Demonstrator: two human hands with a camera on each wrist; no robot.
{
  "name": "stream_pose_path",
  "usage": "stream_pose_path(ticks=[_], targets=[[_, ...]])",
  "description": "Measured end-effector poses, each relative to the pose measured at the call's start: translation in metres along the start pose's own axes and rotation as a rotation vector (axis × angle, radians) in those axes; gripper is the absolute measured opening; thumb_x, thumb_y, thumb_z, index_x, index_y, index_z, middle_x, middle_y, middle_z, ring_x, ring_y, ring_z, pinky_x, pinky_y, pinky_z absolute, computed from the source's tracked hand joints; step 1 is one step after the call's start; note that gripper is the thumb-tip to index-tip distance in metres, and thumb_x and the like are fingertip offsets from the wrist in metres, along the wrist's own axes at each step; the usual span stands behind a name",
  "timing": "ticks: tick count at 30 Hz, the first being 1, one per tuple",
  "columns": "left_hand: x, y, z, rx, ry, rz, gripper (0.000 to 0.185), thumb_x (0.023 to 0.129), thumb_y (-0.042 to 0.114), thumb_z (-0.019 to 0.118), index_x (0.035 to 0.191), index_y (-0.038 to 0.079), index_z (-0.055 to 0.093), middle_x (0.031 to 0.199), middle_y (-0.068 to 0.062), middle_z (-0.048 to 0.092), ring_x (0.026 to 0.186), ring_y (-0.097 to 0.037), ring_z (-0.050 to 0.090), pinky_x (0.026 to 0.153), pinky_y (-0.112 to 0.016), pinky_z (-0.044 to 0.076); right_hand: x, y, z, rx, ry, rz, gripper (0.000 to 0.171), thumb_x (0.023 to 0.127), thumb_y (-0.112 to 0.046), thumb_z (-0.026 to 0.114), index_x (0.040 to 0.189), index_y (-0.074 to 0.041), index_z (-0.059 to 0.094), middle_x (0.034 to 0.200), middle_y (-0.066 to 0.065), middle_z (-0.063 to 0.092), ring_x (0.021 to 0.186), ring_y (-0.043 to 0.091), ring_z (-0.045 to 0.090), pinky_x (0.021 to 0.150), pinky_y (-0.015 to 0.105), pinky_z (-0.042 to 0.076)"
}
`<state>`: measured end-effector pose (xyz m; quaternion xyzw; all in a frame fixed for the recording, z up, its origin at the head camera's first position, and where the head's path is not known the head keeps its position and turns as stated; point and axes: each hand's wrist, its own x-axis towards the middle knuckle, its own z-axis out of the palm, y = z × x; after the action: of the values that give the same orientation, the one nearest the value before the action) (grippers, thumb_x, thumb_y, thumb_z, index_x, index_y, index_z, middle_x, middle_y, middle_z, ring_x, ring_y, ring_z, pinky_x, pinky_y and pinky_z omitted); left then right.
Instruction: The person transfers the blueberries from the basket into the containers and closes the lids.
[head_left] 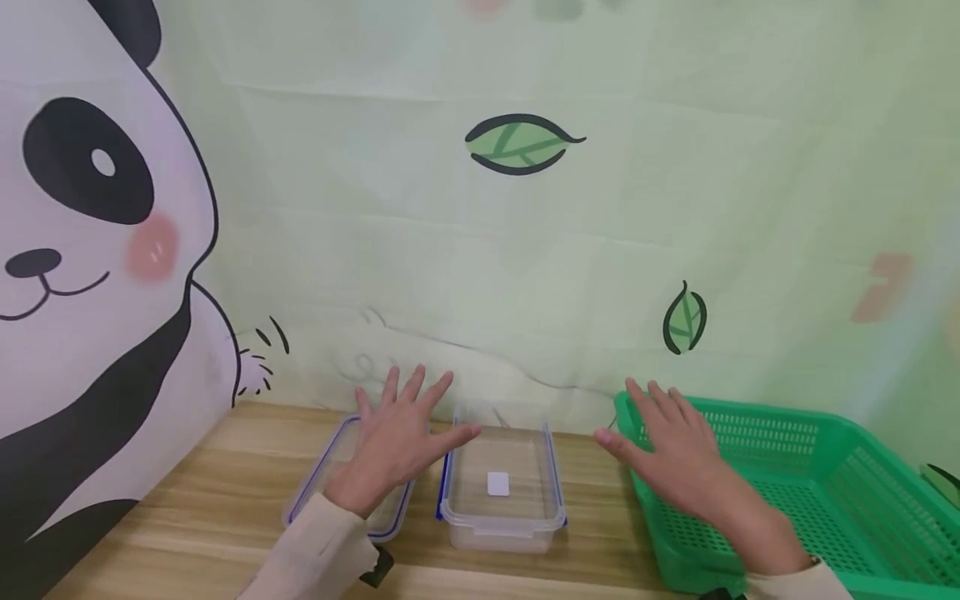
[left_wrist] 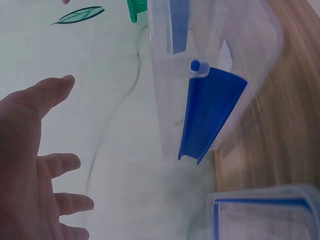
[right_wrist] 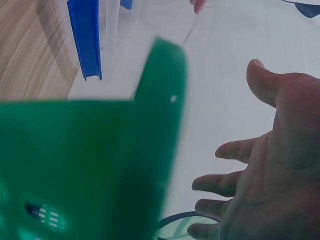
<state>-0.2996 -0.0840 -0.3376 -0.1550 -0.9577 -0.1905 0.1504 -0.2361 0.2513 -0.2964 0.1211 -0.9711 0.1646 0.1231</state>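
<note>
Both hands hover with fingers spread, holding nothing. My left hand (head_left: pixel 397 442) is over a clear lid with a blue seal (head_left: pixel 390 521), which lies on the table left of a clear plastic container (head_left: pixel 525 508). The container stands upright with a small white label inside and blue side clips; one blue clip (left_wrist: pixel 210 115) hangs down in the left wrist view. My right hand (head_left: pixel 682 458) is above the near left rim of a green perforated basket (head_left: pixel 787 408). In the right wrist view the basket's green wall (right_wrist: pixel 60 145) is close beside that hand.
The wooden table (head_left: pixel 195 517) runs up to a pale green cloth backdrop (head_left: pixel 337 208) printed with leaves and a large panda (head_left: pixel 82 350). The basket fills the right side of the table. A dark band (head_left: pixel 377 567) sits at the left wrist.
</note>
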Motion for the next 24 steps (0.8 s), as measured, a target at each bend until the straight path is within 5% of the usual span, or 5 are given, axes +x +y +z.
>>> stream_pose_path(ticks=[9,17,24], targets=[[0.003,0.006,0.014,-0.128,-0.011,0.034,0.080,0.099,0.057,0.068,0.161,0.012,0.047,0.164,-0.026,0.039,0.152,-0.055,0.027,0.117,-0.083,0.016,-0.007,0.011,-0.019,0.091,-0.013,-0.063,0.086,0.105,-0.054,0.062,0.165,0.000,0.030,0.166,0.034,0.027,0.152,0.059,0.017,0.113,0.084,0.023],[0.002,0.002,0.023,-0.382,-0.045,0.002,0.067,0.100,0.030,0.073,0.157,0.003,0.050,0.158,-0.023,0.049,0.146,-0.046,0.044,0.118,-0.063,0.039,-0.006,0.019,-0.037,0.154,-0.067,-0.106,0.084,0.106,-0.047,0.065,0.164,0.002,0.030,0.165,0.033,0.029,0.152,0.057,0.019,0.117,0.078,0.026],[0.003,0.002,0.033,-0.403,-0.063,-0.026,0.058,0.098,0.020,0.075,0.150,-0.001,0.057,0.149,-0.027,0.057,0.131,-0.049,0.058,0.106,-0.063,0.052,-0.003,0.036,-0.052,0.211,-0.089,-0.052,0.080,0.106,-0.048,0.063,0.164,-0.001,0.034,0.166,0.026,0.034,0.152,0.051,0.026,0.118,0.073,0.031]])
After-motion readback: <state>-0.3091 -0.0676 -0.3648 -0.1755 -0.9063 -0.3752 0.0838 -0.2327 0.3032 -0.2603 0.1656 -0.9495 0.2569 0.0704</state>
